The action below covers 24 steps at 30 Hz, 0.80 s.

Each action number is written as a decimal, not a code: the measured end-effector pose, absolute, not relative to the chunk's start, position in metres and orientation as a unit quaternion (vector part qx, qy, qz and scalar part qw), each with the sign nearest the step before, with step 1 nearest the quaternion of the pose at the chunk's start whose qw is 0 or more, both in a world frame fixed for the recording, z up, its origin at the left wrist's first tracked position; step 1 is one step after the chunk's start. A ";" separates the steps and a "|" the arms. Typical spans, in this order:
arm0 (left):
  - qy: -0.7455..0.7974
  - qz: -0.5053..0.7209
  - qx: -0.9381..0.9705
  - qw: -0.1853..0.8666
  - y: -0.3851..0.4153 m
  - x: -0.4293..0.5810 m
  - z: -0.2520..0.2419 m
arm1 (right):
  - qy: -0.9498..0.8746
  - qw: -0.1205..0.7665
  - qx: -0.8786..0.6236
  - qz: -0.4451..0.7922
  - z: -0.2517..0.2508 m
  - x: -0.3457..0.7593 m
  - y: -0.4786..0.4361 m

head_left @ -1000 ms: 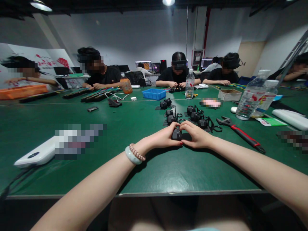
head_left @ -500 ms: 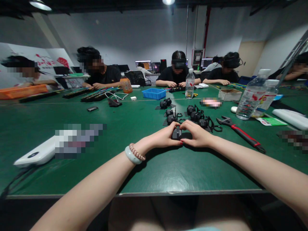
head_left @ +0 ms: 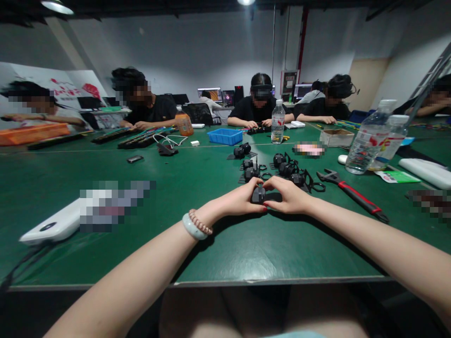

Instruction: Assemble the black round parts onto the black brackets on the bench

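Observation:
Both hands meet over the green table [head_left: 225, 256] around a small black cable gland [head_left: 260, 195] with a hex-shaped part. The fingers and thumb of my left hand [head_left: 244, 198] close on its left side. My right hand [head_left: 287, 196] bends its fingertips and thumb against the right side, leaving a gap under the palm. Fingers hide part of the piece. Just beyond my hands lie several more black glands [head_left: 298, 180] with flat ridged brackets, and loose black ring nuts [head_left: 319, 187].
An adjustable wrench [head_left: 357, 197] with red-black handle lies right. Water bottles [head_left: 369, 138] stand behind it; another bottle [head_left: 278, 123] is farther back. A blue tray [head_left: 225, 136] sits mid-table, a white power bank [head_left: 58, 220] at left. Several people work across the table.
My hands and the black cable gland stay almost in place. At far left, a co-worker's arm has risen above the orange tray.

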<state>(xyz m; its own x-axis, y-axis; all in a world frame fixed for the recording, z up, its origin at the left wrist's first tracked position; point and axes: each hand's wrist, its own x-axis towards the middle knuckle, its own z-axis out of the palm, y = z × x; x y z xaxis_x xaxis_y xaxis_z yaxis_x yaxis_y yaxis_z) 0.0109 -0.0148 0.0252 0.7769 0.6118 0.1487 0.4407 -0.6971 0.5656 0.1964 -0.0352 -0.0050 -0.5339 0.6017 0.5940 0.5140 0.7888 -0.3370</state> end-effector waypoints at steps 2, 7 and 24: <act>0.290 0.167 0.906 0.260 -0.015 0.011 0.025 | -0.872 0.366 -0.318 0.065 -0.005 0.196 -0.036; 0.287 0.165 0.909 0.254 -0.014 0.012 0.025 | -0.869 0.371 -0.320 0.076 -0.004 0.196 -0.036; 0.289 0.165 0.907 0.258 -0.015 0.012 0.025 | -0.868 0.370 -0.321 0.082 -0.006 0.196 -0.036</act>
